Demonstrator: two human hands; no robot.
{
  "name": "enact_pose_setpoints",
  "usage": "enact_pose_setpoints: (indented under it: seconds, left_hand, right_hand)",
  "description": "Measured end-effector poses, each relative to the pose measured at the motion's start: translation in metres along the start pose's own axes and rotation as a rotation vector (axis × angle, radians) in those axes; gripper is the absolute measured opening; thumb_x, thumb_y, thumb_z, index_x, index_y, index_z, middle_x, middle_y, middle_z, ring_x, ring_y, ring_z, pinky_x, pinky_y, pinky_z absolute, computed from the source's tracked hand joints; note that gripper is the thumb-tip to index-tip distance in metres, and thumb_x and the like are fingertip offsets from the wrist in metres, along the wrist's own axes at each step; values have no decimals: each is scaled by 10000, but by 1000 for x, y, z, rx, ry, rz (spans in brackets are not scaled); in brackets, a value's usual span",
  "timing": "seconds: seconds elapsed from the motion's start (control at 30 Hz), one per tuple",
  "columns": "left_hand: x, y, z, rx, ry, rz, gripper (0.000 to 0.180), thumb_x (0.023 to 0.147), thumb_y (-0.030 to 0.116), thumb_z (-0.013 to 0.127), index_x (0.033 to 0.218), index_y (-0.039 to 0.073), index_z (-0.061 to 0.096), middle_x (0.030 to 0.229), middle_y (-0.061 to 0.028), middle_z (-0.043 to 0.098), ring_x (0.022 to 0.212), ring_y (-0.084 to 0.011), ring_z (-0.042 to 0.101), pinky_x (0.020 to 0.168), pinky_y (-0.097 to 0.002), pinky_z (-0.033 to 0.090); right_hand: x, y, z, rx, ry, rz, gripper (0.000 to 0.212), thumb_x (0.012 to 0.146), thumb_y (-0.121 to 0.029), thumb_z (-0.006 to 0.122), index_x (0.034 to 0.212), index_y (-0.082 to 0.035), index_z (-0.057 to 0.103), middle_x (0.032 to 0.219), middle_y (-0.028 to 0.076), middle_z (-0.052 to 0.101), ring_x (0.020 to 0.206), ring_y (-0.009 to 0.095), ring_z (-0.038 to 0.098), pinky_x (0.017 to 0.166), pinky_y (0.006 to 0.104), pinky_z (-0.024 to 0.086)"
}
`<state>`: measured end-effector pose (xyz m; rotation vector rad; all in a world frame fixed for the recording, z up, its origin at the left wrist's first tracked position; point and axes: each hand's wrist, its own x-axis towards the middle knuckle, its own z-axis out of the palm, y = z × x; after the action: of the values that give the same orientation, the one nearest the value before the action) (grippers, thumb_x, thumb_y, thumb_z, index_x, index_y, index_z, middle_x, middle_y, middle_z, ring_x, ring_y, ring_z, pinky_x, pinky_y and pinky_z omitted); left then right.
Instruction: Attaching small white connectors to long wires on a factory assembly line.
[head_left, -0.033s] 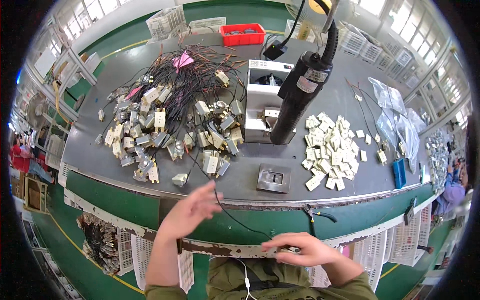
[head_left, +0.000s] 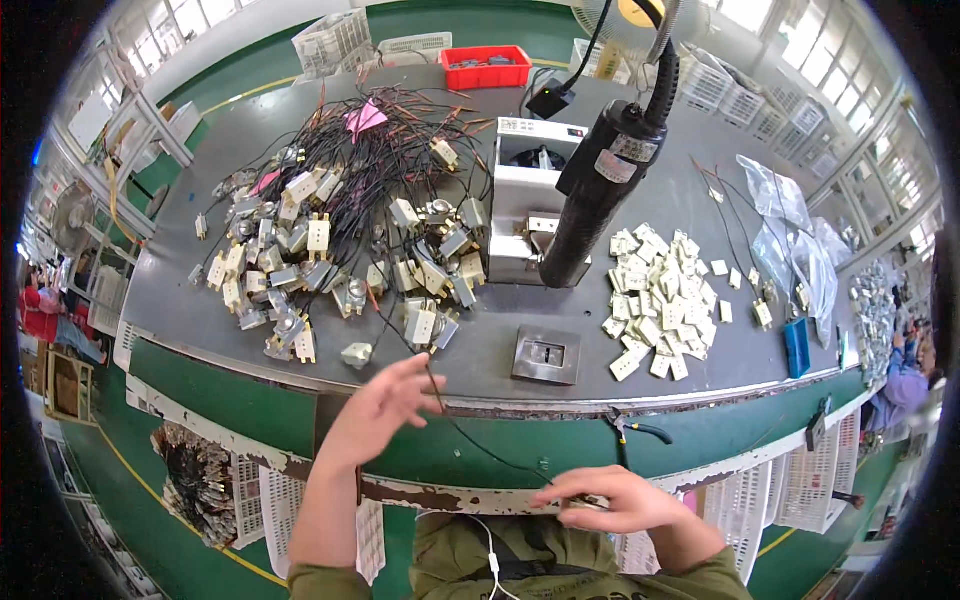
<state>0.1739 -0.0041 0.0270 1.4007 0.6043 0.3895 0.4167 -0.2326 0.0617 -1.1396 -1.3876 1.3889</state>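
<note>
Thin black cable (head_left: 487, 453) strung between left hand (head_left: 383, 412) and right hand (head_left: 618, 500), over the flat dark grey table's (head_left: 470, 350) front edge
left fingers loosely spread beside it, can't tell if they're pinching; right ones curled over a small, mostly hidden pale part (head_left: 594, 503)

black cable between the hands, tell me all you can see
The black cable is thin, flexible-looking and perhaps plastic-covered. It passes the left hand, then sags in a slack curve across the green table front to the right hand, which hides that end. Whether the left hand grips it is unclear.
</note>
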Motion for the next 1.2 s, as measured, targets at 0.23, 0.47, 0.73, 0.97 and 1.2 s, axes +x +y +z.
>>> enact_pose_setpoints:
  seconds: [0.23,0.47,0.73,0.97,1.2]
  left_hand:
    - [4,-10,32,-556,-76,-18,241,957,185,597,1098,59,449,1113,-173,640,813,-194,676,625,-279,536]
    - [2,25,64,-202,-580,-58,656,891,267,697,1403,18,371,1230,-213,608,949,-263,689,766,-298,540]
    - [-4,25,69,-122,3,398,358,1014,278,481,1203,-26,468,1000,-211,668,869,-256,676,792,-352,548]
    - [12,28,38,76,259,488,364,1037,302,416,1273,26,400,793,-129,621,646,-169,589,663,-294,521]
    - [13,11,82,341,-80,168,581,789,112,780,1282,8,490,1196,-109,607,1028,-219,635,917,-326,498]
  right_hand:
    - [-58,-8,-69,198,-95,-54,328,892,-100,679,1181,46,620,1133,201,671,876,244,682,745,327,544]
    - [-45,19,-66,373,-165,-191,368,916,-148,661,1216,41,566,1134,237,661,842,228,678,693,328,545]
    - [19,24,-22,67,304,-119,452,881,-142,694,1297,-42,546,1199,95,641,991,208,653,868,348,514]
    - [39,24,-33,-448,176,-94,470,824,-93,730,1271,-59,589,1107,108,683,965,224,674,838,354,528]
    - [62,25,-13,-379,415,-88,454,753,-26,760,1185,-96,642,1140,121,646,992,251,649,827,361,528]
